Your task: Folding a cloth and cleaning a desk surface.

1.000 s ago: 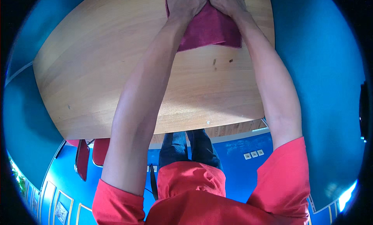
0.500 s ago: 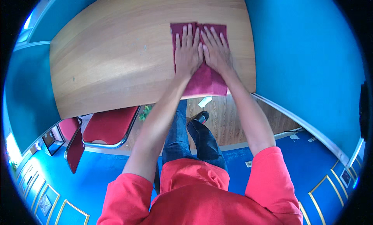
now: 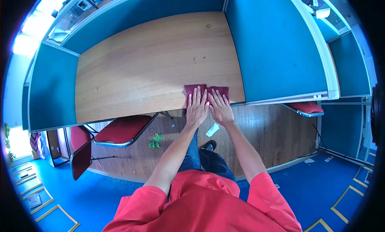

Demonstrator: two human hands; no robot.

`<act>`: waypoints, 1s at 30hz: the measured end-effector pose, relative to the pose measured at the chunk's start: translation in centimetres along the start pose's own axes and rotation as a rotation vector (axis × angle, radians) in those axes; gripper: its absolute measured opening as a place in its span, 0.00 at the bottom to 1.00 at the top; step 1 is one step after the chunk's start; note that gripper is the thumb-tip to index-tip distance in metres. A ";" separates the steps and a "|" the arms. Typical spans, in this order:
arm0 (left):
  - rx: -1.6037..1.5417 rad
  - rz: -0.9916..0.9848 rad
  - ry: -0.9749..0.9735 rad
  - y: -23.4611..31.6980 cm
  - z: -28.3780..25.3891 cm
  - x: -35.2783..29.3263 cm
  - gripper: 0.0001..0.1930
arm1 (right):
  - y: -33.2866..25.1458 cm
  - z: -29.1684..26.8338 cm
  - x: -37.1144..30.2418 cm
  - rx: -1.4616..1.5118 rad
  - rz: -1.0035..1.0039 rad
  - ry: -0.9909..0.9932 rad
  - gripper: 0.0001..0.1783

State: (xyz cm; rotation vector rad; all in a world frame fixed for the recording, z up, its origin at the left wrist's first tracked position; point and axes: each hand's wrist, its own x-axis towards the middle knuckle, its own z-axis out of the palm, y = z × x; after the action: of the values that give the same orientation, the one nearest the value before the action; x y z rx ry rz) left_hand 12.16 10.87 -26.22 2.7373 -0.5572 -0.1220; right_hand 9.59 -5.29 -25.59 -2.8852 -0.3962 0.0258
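A maroon cloth lies at the near edge of a wooden desk, towards its right end. Pressed flat on its left half is my left hand, fingers stretched out. Beside it my right hand rests on the right half, its fingers also straight and slightly spread, the thumbs close together. My wrists reach out past the desk's front edge. The cloth's near part is hidden under my hands and arms.
Teal partitions close in the desk at the back and sides. Red chairs stand under the front left. On the wooden floor lie a green leafy piece and a white paper. Small dark specks dot the desktop.
Both hands have come towards me with the cloth, from further in on the desktop to its near edge. My view has tilted up and shows more of the partitions.
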 end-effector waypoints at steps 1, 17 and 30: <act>0.011 0.006 0.004 -0.1 -0.1 0.4 0.33 | 0.2 0.0 0.5 0.039 0.001 -0.005 0.34; 0.076 0.038 0.240 -7.7 0.1 33.4 0.31 | 14.0 0.0 31.7 -0.087 0.088 0.131 0.32; -0.005 0.059 0.397 -9.7 1.1 47.7 0.32 | 21.9 -1.0 45.0 -0.138 0.151 0.192 0.31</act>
State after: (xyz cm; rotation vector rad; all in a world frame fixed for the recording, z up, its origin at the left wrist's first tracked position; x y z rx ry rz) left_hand 59.35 0.15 -31.34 2.6334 -0.5187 0.4235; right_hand 58.76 -13.98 -28.97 -3.0110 -0.1496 -0.2615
